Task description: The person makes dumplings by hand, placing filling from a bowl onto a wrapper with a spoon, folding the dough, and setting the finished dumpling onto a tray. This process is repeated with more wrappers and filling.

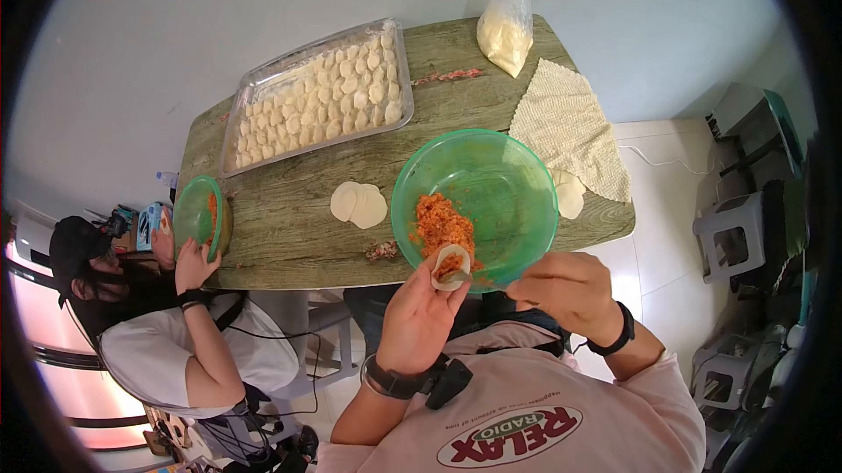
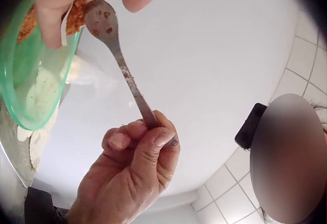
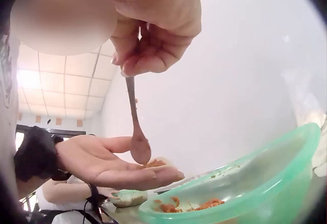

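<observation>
The left hand (image 1: 419,320) is lying flat, carrying one filled wrapper (image 1: 450,264) at the rim of the large green bowl (image 1: 526,157) — the right hand (image 1: 566,293) is pinching one spoon (image 3: 134,116), its tip touching the filling. A second green bowl (image 1: 195,210) is sitting farther along.

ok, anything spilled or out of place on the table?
Yes, minor: a clump of filling lies on the bare table beside the green bowl, and a reddish streak sits beside the dumpling tray. Nothing looks tipped or damaged.
</observation>
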The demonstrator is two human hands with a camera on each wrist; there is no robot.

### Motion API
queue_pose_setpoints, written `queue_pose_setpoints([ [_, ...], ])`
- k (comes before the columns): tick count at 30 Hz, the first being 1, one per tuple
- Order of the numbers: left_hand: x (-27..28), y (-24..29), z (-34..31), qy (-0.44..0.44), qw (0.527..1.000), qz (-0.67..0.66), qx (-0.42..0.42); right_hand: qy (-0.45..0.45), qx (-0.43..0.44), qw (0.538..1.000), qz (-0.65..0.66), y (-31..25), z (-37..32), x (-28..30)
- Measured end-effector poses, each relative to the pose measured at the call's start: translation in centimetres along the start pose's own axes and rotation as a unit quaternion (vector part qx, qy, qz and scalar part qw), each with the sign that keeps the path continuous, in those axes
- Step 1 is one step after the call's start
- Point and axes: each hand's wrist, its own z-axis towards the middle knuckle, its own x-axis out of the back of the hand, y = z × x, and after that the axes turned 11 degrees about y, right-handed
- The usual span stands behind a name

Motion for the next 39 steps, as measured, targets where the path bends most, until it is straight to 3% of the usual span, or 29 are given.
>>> queue_pose_setpoints([
  [6,-0.1,-0.1,0.1,0.006,1.000,-0.012,-0.024,0.056,-0.051,0.997,0.035,-0.8,-0.1,0.3],
  [10,-0.3,-0.1,0.0,-0.005,1.000,-0.017,-0.021,0.023,-0.031,0.999,0.030,-0.5,-0.4,-0.1],
  [21,-0.1,0.0,0.0,-0.002,0.999,-0.028,-0.027,0.151,-0.148,0.977,0.000,-1.1,-1.0,-0.1],
  [28,0.0,0.1,-0.3,-0.010,1.000,-0.001,-0.022,0.120,-0.101,0.988,-0.004,-0.9,-0.5,0.1],
  [37,-0.4,0.3,-0.6,-0.019,1.000,0.013,-0.015,0.107,-0.181,0.976,0.052,-0.7,-0.6,0.4],
  [39,-0.4,0.2,-0.6,-0.021,1.000,0.013,-0.011,0.097,-0.264,0.954,0.107,-0.8,-0.8,0.6],
])
